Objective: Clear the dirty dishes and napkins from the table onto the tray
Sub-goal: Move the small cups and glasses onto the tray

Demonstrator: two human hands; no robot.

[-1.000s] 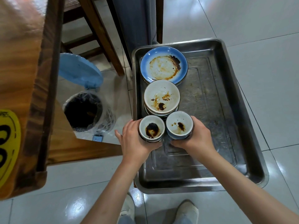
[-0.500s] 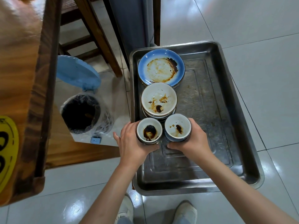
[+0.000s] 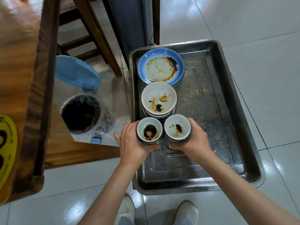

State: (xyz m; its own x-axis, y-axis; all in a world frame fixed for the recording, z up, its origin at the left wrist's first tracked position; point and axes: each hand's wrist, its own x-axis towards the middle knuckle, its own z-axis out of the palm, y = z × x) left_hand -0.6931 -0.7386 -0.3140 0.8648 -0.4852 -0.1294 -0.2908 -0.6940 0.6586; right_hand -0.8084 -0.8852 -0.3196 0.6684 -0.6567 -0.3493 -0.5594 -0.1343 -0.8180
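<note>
- Over the near-left part of the steel tray [image 3: 211,111], the left hand [image 3: 133,143] curls its fingers [image 3: 151,146] round a small stained cup [image 3: 149,129].
- The right hand [image 3: 193,140] grips a second cup [image 3: 177,128], just beside the first.
- Behind them sit stacked white bowls [image 3: 159,98], then a blue plate [image 3: 160,67].
- Left stands the wooden desk [image 3: 19,75], with a lined bin [image 3: 86,114] on the floor.

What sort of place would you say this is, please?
Probably a small restaurant or canteen: a numbered yellow sticker on the wooden table, a steel tray of dirty dishes being cleared, and a lined bin on a tiled floor.
</note>
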